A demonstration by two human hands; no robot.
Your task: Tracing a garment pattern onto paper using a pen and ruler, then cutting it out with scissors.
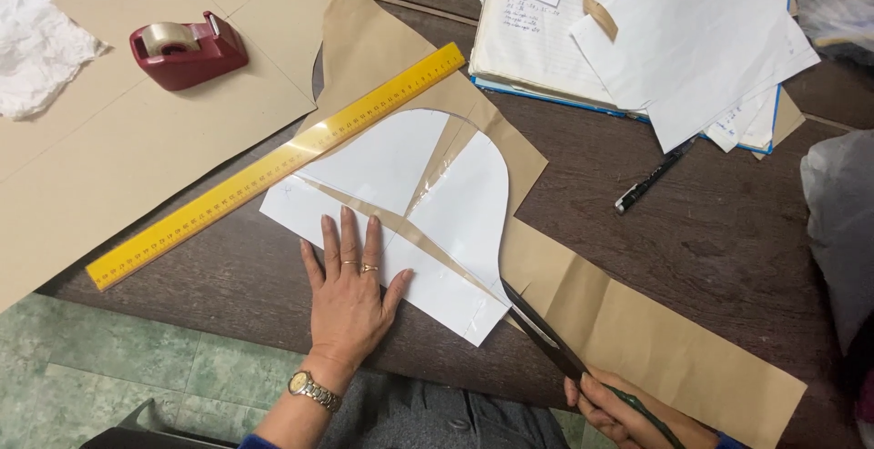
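The left hand [350, 290] lies flat, fingers [347, 235] spread and gripping nothing, pressing down on a white paper pattern [410, 217] near the front edge of the dark wooden worktop [710, 230]. Two rings show on the fingers and a metal watch [313, 391] sits on the wrist. The right hand [628, 417], at the front edge, has its fingers closed around the handles of a pair of scissors [546, 340]. The blades point up and left, their tips at the lower right edge of the white pattern, where it meets the brown paper [637, 331] underneath.

The white pattern is a rounded, dome-like shape made of pieces joined with clear tape. The brown paper beneath it runs from the upper middle of the worktop down to the front right corner.

A yellow ruler [273, 167] lies slanted just above the pattern, its upper end overlapping the brown paper. Farther left, a red tape dispenser [187, 48] stands on a big sheet of tan card [109, 158]. Toward the back right edge lies a pile of loose white papers [692, 39] on a notebook, with a black pen [651, 180] just in front of it. Green floor tiles [137, 367] show below the front left edge.
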